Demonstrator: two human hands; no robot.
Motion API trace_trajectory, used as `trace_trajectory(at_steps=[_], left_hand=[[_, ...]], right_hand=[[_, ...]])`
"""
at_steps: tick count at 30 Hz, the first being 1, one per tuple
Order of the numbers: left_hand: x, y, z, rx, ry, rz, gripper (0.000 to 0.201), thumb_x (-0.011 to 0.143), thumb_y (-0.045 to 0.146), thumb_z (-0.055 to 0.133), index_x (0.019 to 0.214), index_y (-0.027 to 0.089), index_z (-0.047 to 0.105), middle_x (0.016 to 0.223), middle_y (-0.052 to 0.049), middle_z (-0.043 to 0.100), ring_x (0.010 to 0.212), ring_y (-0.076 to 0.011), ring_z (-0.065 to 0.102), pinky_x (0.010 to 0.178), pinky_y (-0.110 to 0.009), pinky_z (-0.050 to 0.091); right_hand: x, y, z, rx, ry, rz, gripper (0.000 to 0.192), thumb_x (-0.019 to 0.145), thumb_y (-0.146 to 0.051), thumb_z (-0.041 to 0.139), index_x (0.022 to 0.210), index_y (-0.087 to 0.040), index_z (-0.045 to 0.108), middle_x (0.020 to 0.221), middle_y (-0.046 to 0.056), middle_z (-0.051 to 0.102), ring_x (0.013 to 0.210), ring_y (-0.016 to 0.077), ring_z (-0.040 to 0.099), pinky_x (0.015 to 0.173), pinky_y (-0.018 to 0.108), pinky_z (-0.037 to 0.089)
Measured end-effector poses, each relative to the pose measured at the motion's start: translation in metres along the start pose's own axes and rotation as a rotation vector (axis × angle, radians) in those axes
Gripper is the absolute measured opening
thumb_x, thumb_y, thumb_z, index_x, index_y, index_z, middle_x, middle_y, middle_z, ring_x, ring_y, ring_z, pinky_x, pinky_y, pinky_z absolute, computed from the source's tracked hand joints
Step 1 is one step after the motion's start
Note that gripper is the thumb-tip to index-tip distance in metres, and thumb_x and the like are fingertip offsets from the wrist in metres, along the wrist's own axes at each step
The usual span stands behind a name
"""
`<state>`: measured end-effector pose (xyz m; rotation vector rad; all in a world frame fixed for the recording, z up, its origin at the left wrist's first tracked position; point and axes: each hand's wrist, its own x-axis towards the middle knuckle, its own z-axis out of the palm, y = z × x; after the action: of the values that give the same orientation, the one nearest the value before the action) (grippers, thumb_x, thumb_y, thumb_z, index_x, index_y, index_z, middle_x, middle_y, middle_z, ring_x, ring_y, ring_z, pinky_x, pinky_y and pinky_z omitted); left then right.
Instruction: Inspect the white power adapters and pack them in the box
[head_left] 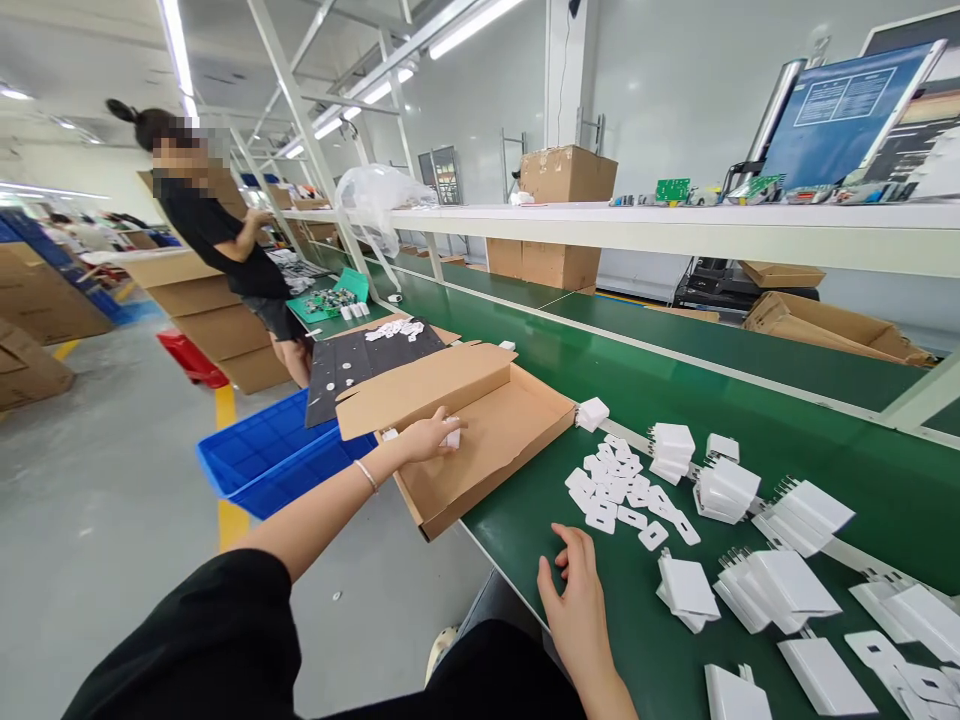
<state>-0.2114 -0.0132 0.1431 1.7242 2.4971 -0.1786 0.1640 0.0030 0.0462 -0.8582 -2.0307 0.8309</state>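
Note:
My left hand [426, 438] reaches into an open cardboard box [517, 425], its fingers closed round a small white block [451, 436] that looks like a plug adapter. My hand partly covers the block. Above the green bench, my right hand [574, 590] has its fingers apart and holds nothing. Nearest to it is a loose heap of flat white plates [611, 480] with cut-outs. Farther right, white plug adapters [780, 585] with metal prongs lie in several groups, and one adapter [592, 413] sits by the box's right corner.
Beyond the box, a dark board [360, 370] carries white pieces. A blue crate [262, 450] stands on the floor at the left. A white shelf [675, 230] runs above the green bench [510, 570]. A co-worker [225, 220] stands farther back at the left.

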Motion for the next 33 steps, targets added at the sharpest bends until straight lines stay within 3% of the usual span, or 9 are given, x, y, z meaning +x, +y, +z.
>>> trace_trajectory(at_steps=[3,6,11,15,19,24,28,31,33], left_hand=[[0.002,-0.014,-0.004,0.016,-0.039,0.09,0.038,0.103,0.029,0.058,0.141,0.032,0.062,0.14,-0.009,0.058,0.105,-0.0262,0.076,0.1,-0.036,0.057],[0.007,-0.024,-0.002,0.034,-0.038,0.091,0.034,0.104,0.031,0.056,0.138,0.029,0.065,0.132,-0.011,0.063,0.109,-0.0282,0.075,0.1,-0.037,0.057],[0.013,-0.038,0.009,0.06,-0.005,-0.061,0.038,0.102,0.036,0.063,0.138,0.025,0.065,0.131,-0.015,0.065,0.109,-0.0311,0.074,0.095,-0.041,0.059],[0.009,-0.049,0.015,0.091,-0.003,-0.176,0.039,0.105,0.037,0.061,0.139,0.018,0.063,0.13,-0.014,0.067,0.107,-0.0279,0.071,0.093,-0.046,0.06],[0.001,-0.055,0.016,0.112,0.027,-0.198,0.034,0.107,0.032,0.053,0.135,0.02,0.067,0.142,-0.018,0.056,0.108,-0.028,0.071,0.092,-0.042,0.059],[-0.004,-0.06,0.012,0.119,0.058,-0.147,0.033,0.107,0.031,0.051,0.134,0.023,0.069,0.14,-0.016,0.052,0.104,-0.0258,0.07,0.093,-0.039,0.058],[-0.006,-0.061,0.004,0.118,0.101,-0.065,0.025,0.104,0.027,0.058,0.12,0.023,0.076,0.134,-0.015,0.056,0.115,-0.0299,0.066,0.096,-0.039,0.055],[-0.009,-0.059,-0.001,0.105,0.145,-0.016,0.022,0.101,0.025,0.063,0.117,0.022,0.078,0.134,-0.018,0.058,0.121,-0.035,0.063,0.103,-0.045,0.052],[-0.013,-0.052,-0.002,0.077,0.181,0.007,0.029,0.1,0.028,0.064,0.127,0.022,0.074,0.142,-0.022,0.056,0.13,-0.0407,0.059,0.11,-0.054,0.048]], right_hand=[[0.0,0.002,0.001,-0.011,0.003,-0.014,0.031,0.106,-0.035,0.048,0.135,-0.027,0.057,0.125,0.011,0.062,0.08,0.0175,0.064,0.061,0.03,0.059],[0.0,0.002,0.001,-0.02,0.006,-0.027,0.029,0.106,-0.035,0.049,0.133,-0.028,0.058,0.125,0.011,0.062,0.079,0.0171,0.065,0.06,0.029,0.059],[0.0,0.002,0.0,-0.051,0.008,-0.04,0.026,0.106,-0.033,0.049,0.128,-0.027,0.061,0.124,0.011,0.062,0.079,0.017,0.066,0.064,0.03,0.061],[0.001,0.0,-0.002,-0.076,-0.025,-0.049,0.023,0.105,-0.031,0.049,0.122,-0.026,0.063,0.122,0.01,0.064,0.08,0.0176,0.068,0.067,0.032,0.061],[0.001,0.001,-0.004,-0.094,-0.061,-0.051,0.022,0.104,-0.031,0.05,0.12,-0.025,0.064,0.122,0.01,0.065,0.083,0.0188,0.07,0.067,0.031,0.061],[0.0,0.002,-0.003,-0.132,-0.096,-0.059,0.021,0.105,-0.029,0.05,0.118,-0.025,0.065,0.121,0.01,0.065,0.091,0.0216,0.072,0.071,0.033,0.062],[0.001,0.001,-0.003,-0.146,-0.103,-0.065,0.02,0.105,-0.029,0.049,0.115,-0.025,0.065,0.119,0.009,0.065,0.089,0.0214,0.073,0.071,0.033,0.062],[0.001,0.0,-0.003,-0.154,-0.099,-0.08,0.019,0.105,-0.028,0.048,0.113,-0.025,0.065,0.116,0.009,0.065,0.09,0.0217,0.073,0.071,0.033,0.062],[0.001,0.0,-0.003,-0.159,-0.092,-0.095,0.018,0.105,-0.027,0.048,0.111,-0.025,0.065,0.115,0.009,0.065,0.091,0.0221,0.073,0.072,0.033,0.062]])
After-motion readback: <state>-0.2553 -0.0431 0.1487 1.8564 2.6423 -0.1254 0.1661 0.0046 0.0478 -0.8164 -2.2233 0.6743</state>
